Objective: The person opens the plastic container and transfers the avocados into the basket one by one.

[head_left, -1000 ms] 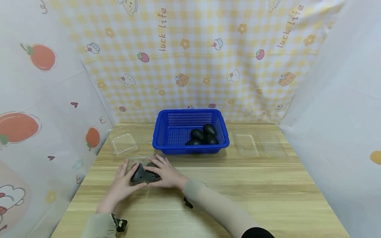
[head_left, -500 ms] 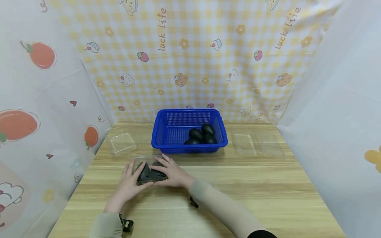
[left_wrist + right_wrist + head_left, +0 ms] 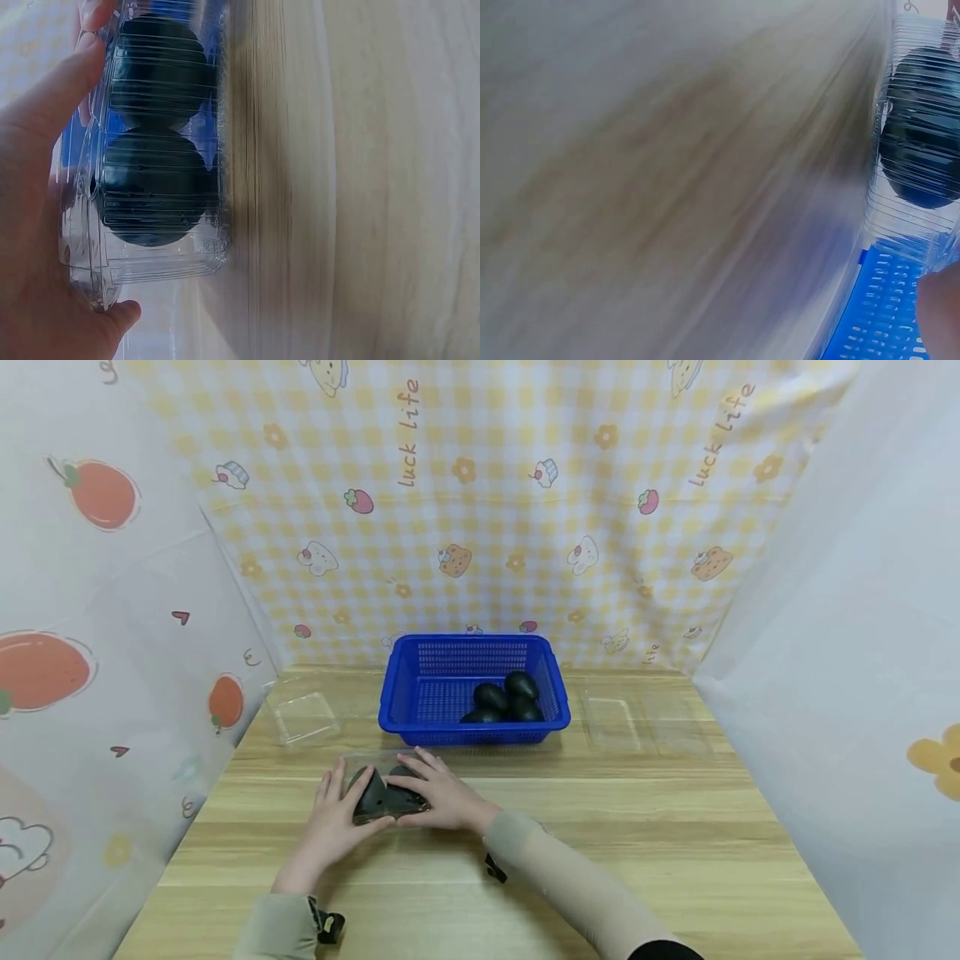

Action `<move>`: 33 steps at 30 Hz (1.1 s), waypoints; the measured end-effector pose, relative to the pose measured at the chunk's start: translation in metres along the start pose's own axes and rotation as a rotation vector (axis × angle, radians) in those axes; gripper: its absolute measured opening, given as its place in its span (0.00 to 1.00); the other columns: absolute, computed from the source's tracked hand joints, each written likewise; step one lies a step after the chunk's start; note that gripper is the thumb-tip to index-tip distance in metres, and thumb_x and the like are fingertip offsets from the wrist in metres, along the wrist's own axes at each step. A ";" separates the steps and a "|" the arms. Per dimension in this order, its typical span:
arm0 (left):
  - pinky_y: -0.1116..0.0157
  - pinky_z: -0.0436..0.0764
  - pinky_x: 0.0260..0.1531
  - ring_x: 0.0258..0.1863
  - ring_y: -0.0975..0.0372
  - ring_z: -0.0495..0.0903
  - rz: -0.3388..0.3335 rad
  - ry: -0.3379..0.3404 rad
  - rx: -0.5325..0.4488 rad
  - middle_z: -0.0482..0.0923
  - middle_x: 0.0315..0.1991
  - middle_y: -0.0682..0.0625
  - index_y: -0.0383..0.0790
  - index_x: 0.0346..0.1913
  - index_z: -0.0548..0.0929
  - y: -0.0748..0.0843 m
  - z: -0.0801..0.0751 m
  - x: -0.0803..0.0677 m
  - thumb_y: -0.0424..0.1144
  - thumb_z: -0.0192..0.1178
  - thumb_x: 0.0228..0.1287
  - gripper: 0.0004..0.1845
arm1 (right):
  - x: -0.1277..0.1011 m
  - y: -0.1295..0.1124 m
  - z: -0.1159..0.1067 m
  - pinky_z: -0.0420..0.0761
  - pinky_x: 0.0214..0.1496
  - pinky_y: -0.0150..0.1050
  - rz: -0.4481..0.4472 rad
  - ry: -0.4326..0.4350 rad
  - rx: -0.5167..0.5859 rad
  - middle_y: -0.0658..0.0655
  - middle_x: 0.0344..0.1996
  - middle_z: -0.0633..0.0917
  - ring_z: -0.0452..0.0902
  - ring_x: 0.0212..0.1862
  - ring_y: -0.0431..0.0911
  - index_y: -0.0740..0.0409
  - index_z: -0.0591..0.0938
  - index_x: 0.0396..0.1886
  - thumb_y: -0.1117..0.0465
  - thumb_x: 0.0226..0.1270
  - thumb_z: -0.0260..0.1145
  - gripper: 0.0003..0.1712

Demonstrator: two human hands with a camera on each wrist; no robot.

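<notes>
A clear plastic clamshell box (image 3: 169, 272) stands low over the table in front of the basket, its lid down over dark green avocados (image 3: 154, 184). My left hand (image 3: 330, 827) grips its left side, fingers over the lid and thumb at the near edge. At the right side my right hand (image 3: 450, 800) holds it the same way, fingers spread across the top. Both thumbs nearly meet at the front. In the right wrist view the ribbed wall shows an avocado (image 3: 922, 135) behind it and one fingertip (image 3: 941, 315) below.
A blue basket (image 3: 474, 727) with several loose avocados (image 3: 491, 697) stands at the back middle. An open clear box (image 3: 306, 718) lies at the back left, another open box (image 3: 615, 722) at the back right. Patterned cloth (image 3: 517, 527) hangs behind the table.
Both hands and the clamshell box between them have shifted right in the view. The view itself has turned slightly, so the basket sits a little further left. The grip looks the same.
</notes>
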State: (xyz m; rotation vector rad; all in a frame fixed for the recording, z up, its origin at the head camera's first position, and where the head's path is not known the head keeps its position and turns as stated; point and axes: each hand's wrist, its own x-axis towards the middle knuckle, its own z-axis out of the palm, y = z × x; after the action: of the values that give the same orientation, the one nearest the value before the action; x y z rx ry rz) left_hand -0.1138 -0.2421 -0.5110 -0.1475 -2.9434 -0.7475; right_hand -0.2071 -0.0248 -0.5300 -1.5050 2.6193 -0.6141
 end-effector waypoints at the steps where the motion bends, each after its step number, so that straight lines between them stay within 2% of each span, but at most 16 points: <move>1: 0.26 0.54 0.55 0.68 0.27 0.40 0.000 -0.001 0.002 0.38 0.74 0.28 0.41 0.74 0.61 0.001 0.001 0.000 0.66 0.64 0.53 0.51 | -0.001 0.001 0.000 0.47 0.73 0.57 -0.002 -0.001 -0.003 0.47 0.77 0.48 0.33 0.76 0.52 0.35 0.60 0.75 0.31 0.63 0.58 0.42; 10: 0.27 0.57 0.54 0.68 0.28 0.41 0.003 -0.005 0.002 0.38 0.74 0.29 0.42 0.75 0.60 0.010 0.007 0.004 0.68 0.63 0.53 0.51 | -0.010 0.009 -0.004 0.51 0.72 0.58 0.030 0.003 0.024 0.44 0.77 0.47 0.31 0.76 0.49 0.33 0.60 0.75 0.32 0.62 0.60 0.43; 22: 0.29 0.58 0.56 0.69 0.29 0.41 0.015 -0.005 -0.002 0.38 0.74 0.29 0.42 0.74 0.61 0.026 0.017 0.009 0.67 0.63 0.53 0.51 | -0.027 0.019 -0.009 0.54 0.71 0.59 0.030 0.024 0.026 0.46 0.76 0.50 0.36 0.76 0.54 0.35 0.62 0.74 0.32 0.62 0.61 0.42; 33: 0.30 0.56 0.58 0.69 0.29 0.38 0.011 -0.001 0.001 0.37 0.74 0.29 0.42 0.74 0.61 0.034 0.027 0.012 0.68 0.63 0.52 0.52 | -0.037 0.027 -0.014 0.57 0.70 0.60 0.018 0.038 0.021 0.48 0.76 0.50 0.40 0.75 0.58 0.35 0.62 0.74 0.32 0.62 0.61 0.42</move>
State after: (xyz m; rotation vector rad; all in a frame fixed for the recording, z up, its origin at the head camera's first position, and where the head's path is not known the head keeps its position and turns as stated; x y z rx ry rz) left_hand -0.1237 -0.1987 -0.5174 -0.1641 -2.9417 -0.7449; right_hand -0.2134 0.0224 -0.5328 -1.4764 2.6422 -0.6733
